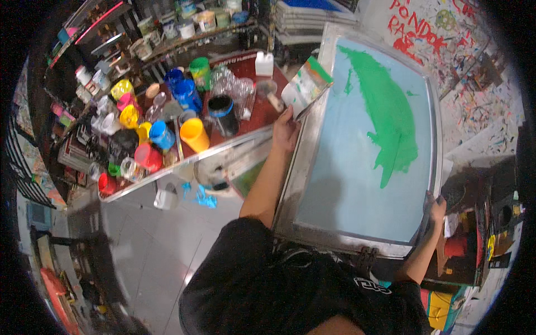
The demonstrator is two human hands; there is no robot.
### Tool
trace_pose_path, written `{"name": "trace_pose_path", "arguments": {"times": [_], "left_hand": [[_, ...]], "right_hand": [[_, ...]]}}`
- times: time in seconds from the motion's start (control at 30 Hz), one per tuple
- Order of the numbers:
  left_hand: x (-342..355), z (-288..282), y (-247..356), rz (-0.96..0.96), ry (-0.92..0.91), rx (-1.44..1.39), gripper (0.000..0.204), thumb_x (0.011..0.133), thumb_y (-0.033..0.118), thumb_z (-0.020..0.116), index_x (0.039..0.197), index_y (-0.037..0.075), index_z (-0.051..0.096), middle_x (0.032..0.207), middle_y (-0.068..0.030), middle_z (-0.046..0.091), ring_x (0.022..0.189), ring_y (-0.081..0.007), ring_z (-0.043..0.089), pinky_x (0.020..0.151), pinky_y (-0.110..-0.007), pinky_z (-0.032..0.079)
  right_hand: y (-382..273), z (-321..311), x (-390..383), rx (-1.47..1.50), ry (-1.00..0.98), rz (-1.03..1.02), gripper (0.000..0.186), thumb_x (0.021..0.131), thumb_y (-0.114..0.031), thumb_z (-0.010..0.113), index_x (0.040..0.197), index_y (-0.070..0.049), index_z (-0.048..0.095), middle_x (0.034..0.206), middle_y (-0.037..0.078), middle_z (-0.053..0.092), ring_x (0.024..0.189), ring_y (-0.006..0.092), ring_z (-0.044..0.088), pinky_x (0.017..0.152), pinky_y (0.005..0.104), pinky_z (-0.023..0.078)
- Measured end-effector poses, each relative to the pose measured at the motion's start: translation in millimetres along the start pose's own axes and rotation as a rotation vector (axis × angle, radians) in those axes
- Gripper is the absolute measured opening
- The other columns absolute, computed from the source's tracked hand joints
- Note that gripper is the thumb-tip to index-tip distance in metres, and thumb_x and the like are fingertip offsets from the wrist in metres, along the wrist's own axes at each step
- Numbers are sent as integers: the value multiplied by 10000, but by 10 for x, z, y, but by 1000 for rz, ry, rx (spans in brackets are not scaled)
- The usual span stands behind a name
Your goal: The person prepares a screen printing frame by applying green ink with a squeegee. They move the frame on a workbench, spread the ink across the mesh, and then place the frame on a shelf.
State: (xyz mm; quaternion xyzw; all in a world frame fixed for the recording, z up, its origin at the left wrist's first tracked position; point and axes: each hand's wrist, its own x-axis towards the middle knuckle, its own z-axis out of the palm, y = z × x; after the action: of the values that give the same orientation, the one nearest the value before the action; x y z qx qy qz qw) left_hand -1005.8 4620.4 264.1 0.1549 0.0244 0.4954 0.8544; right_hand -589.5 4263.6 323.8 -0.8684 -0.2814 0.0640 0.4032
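A large screen-printing frame (312, 125) with a metal-grey rim and pale blue mesh stands tilted in front of my body. A thick smear of green ink (393, 111) runs down the upper right half of the mesh, with dripping lower ends. My left hand (286, 131) is closed at the frame's left edge. Right above its fingertips a white tub (301, 92), stained green and orange, leans tilted against that edge; whether my fingers touch it I cannot tell. My right hand (437, 207) grips the lower right edge, its fingers partly hidden.
On the left, a dark red table (259, 114) carries several coloured cups, a black tub (223, 114) and crumpled clear plastic (229, 84). A white jug (166, 196) and blue scraps (204, 196) lie on the tiled floor. Behind, shelves hold paint pots; a paint-spattered wall (474, 111) stands right.
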Motion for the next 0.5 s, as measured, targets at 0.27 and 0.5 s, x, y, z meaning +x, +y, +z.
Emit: {"name": "trace_pose_path", "arguments": {"times": [0.27,0.5], "left_hand": [[698,159,506,238,42,118,418,877,261,460,1228,40,410,1190,-85,501,1051,-262,494,916,-398,380],[1430,103,748,326,-76,207,450,907,280,370,1259,1,361,1261,-135,436,1140,-286,429,979,-414,313]], "right_hand": [[-1200,676,802,-156,-48,-135,350,723,-267,666,794,64,580,655,59,566,550,121,502,491,276,395],[-1692,1109,1569,-132,-78,-162,465,683,-335,680,795,106,579,710,127,603,605,187,558,539,310,433]]}}
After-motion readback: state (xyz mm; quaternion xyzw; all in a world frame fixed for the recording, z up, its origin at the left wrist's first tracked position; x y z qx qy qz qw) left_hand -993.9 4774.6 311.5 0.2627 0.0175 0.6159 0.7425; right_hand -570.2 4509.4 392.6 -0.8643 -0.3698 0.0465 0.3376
